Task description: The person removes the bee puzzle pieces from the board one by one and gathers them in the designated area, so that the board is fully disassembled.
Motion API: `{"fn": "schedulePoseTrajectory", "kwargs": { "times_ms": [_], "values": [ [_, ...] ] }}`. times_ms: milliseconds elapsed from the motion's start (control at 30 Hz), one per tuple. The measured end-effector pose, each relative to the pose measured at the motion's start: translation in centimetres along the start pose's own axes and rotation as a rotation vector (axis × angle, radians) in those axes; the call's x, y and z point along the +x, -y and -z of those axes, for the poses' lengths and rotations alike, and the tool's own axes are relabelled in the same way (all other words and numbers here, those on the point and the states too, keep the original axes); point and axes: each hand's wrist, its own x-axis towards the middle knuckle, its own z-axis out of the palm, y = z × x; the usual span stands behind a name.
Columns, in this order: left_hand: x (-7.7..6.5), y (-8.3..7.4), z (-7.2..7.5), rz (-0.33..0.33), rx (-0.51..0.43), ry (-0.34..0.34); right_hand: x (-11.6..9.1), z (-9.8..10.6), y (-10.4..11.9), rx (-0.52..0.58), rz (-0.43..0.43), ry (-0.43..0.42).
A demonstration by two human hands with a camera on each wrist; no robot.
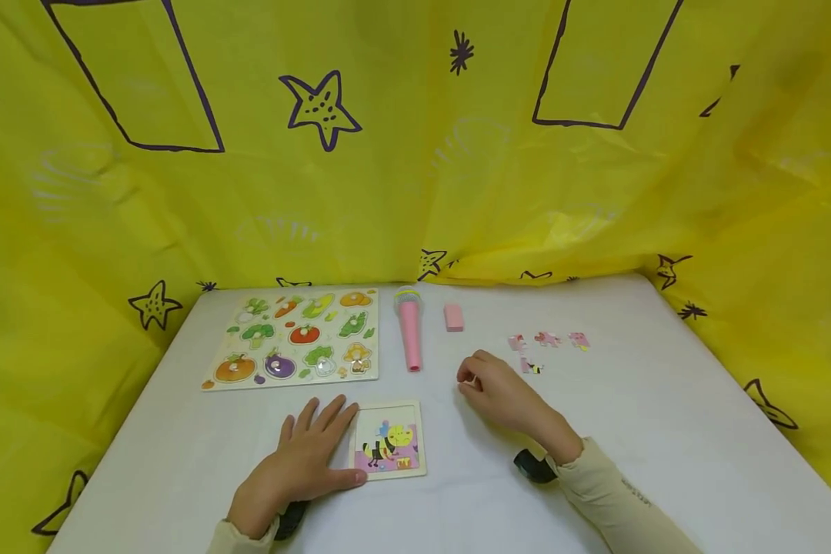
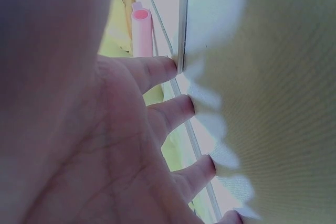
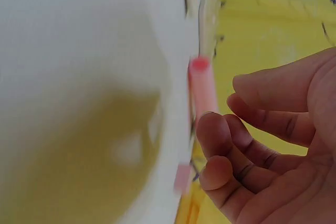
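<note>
A small square jigsaw tray [image 1: 422, 450] lies on the table with part of a bee picture [image 1: 400, 436] put together in it. Bare board shows along its upper part. My left hand [image 1: 305, 458] rests at the tray's left side, fingers spread, with the thumb at the lower left corner and the index fingertip at the upper left corner. To the right, my right hand [image 1: 502, 396] is over the table with fingers loosely curled and nothing between them. Loose jigsaw pieces [image 1: 579, 340] lie beyond it, one showing a bee part [image 1: 532, 366].
A vegetable peg puzzle board [image 1: 332, 315] lies at the back left. Beside it are a pink toy microphone [image 1: 411, 335] and a pink block [image 1: 453, 317]. A yellow patterned curtain [image 1: 402, 192] hangs behind the white table [image 1: 471, 508].
</note>
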Motion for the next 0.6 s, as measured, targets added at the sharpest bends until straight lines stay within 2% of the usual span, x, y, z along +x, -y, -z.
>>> {"fn": "schedulePoseTrajectory", "kwargs": {
  "times_ms": [200,333,600],
  "values": [
    [0.0,0.2,-0.1,-0.016,-0.002,-0.001,0.5,-2.4,3.5,-0.006,0.115,0.066],
    [0.1,0.3,-0.1,-0.026,0.001,-0.010,0.9,-3.6,5.0,0.010,0.153,0.115],
    [0.0,0.3,0.0,-0.043,0.002,-0.020,1.6,-5.3,6.9,0.069,0.144,0.226]
  ]
}}
